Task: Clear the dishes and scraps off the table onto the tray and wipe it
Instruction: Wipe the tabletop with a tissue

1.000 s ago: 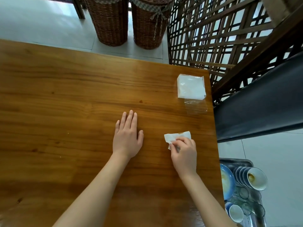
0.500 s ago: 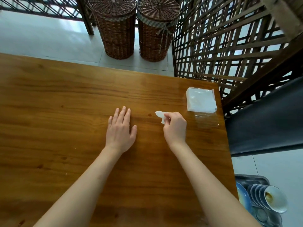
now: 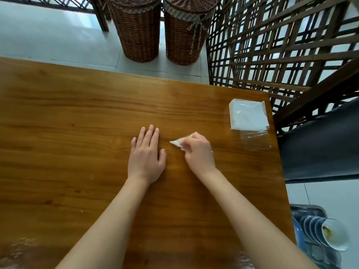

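My right hand (image 3: 198,152) grips a crumpled white napkin (image 3: 177,143) and presses it on the wooden table (image 3: 77,117) near the middle. Just to its left, my left hand (image 3: 146,154) lies flat on the wood, fingers straight and together. A metal tray (image 3: 308,207) sits on the floor at the lower right, holding stacked white bowls (image 3: 328,232), a blue plate (image 3: 298,235) and glasses. A few crumbs lie on the table near the lower left edge (image 3: 23,243).
A pack of white napkins (image 3: 247,116) in clear wrap lies at the table's far right corner. Two wicker baskets (image 3: 139,30) stand on the floor beyond the table. A wooden lattice screen (image 3: 272,45) and a dark bench (image 3: 318,148) flank the right side.
My right hand has carried the napkin from the right edge toward the table's middle, close beside my left hand. The left hand stays flat; the view has shifted.
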### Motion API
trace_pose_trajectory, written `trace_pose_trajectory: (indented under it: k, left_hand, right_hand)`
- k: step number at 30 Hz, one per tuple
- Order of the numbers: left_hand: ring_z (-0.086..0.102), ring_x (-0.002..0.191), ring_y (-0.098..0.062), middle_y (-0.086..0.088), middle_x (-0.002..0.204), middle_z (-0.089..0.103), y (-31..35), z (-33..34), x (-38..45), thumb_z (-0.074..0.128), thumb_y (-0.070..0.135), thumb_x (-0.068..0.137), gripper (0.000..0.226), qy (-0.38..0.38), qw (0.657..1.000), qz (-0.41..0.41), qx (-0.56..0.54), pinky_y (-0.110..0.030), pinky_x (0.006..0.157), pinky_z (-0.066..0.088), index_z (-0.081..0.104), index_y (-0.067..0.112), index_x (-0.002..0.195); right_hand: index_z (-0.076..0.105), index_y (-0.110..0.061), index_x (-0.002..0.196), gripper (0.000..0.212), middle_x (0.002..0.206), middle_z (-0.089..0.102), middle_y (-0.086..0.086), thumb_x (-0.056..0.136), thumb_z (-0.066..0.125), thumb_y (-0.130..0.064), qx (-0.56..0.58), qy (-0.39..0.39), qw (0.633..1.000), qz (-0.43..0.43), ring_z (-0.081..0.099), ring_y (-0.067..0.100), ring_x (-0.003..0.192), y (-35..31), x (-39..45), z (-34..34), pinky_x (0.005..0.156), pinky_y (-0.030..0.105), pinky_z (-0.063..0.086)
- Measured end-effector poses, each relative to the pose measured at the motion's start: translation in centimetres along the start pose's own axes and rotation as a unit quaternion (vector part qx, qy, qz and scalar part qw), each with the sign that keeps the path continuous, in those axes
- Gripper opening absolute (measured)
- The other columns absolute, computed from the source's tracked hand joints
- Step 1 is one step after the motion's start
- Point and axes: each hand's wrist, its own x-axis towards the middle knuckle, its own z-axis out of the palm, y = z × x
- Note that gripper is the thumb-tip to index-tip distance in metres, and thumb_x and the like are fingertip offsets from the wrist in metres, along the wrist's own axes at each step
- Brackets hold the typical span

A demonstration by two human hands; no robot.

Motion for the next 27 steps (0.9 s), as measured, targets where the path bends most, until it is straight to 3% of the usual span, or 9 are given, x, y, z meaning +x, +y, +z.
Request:
trace_pose_trajectory:
  k: [3,6,13,16,20,27]
  left_hand:
    - [0.012,0.144,-0.022,-0.003,0.155,0.022,0.0,0.0,0.0,0.039,0.038,0.093,0.060,0.001,1.000,0.002,-0.007,-0.038,0.112,0.005,0.025,0.017,0.147]
    - [0.013,0.143,-0.022,-0.004,0.154,0.023,-0.1,0.0,0.0,0.040,0.038,0.092,0.060,0.003,1.000,0.001,-0.005,-0.038,0.112,0.006,0.026,0.017,0.147]
    - [0.016,0.143,-0.023,-0.004,0.153,0.025,-0.2,0.1,-0.1,0.041,0.036,0.092,0.060,0.003,1.000,0.004,-0.004,-0.038,0.111,0.008,0.027,0.016,0.146]
    - [0.016,0.143,-0.023,-0.004,0.153,0.025,-0.1,0.0,0.0,0.041,0.037,0.092,0.059,0.003,1.000,0.002,-0.008,-0.038,0.111,0.007,0.027,0.017,0.146]
    - [0.016,0.143,-0.023,-0.004,0.153,0.025,-0.3,0.1,0.0,0.041,0.036,0.092,0.059,0.008,1.000,0.007,-0.011,-0.038,0.111,0.007,0.027,0.016,0.146]
    - [0.013,0.144,-0.022,-0.004,0.155,0.022,-0.1,-0.1,-0.2,0.040,0.037,0.093,0.060,-0.002,1.000,-0.003,0.001,-0.039,0.114,0.010,0.024,0.016,0.147]
  right_hand:
    - [0.072,-0.007,0.098,0.018,0.091,0.065,0.008,0.088,0.058,-0.004,-0.011,0.046,0.996,0.074,0.056,0.016,0.085,2.2,1.2,-1.9,0.070,0.018,0.040]
    - [0.070,-0.006,0.103,0.020,0.100,0.066,0.010,0.089,0.056,-0.006,0.006,0.080,0.988,0.134,0.059,0.017,0.092,1.9,4.5,-1.8,0.075,0.016,0.040]
    - [0.073,-0.008,0.095,0.016,0.087,0.063,0.005,0.087,0.059,-0.003,0.000,0.012,1.000,0.001,0.055,0.015,0.087,0.8,-1.9,-0.6,0.073,0.020,0.044]
    - [0.073,-0.006,0.094,0.017,0.086,0.063,0.008,0.086,0.058,-0.001,-0.023,0.025,0.999,0.033,0.054,0.016,0.083,2.6,-1.1,-2.1,0.069,0.016,0.039]
    - [0.071,-0.005,0.101,0.019,0.097,0.066,0.011,0.090,0.055,-0.005,0.000,0.093,0.985,0.147,0.058,0.019,0.092,2.0,3.1,-1.7,0.074,0.016,0.039]
    - [0.074,-0.008,0.092,0.016,0.089,0.065,0.005,0.088,0.058,-0.004,0.005,0.025,0.999,0.033,0.056,0.014,0.086,0.1,-4.4,-0.3,0.071,0.018,0.043]
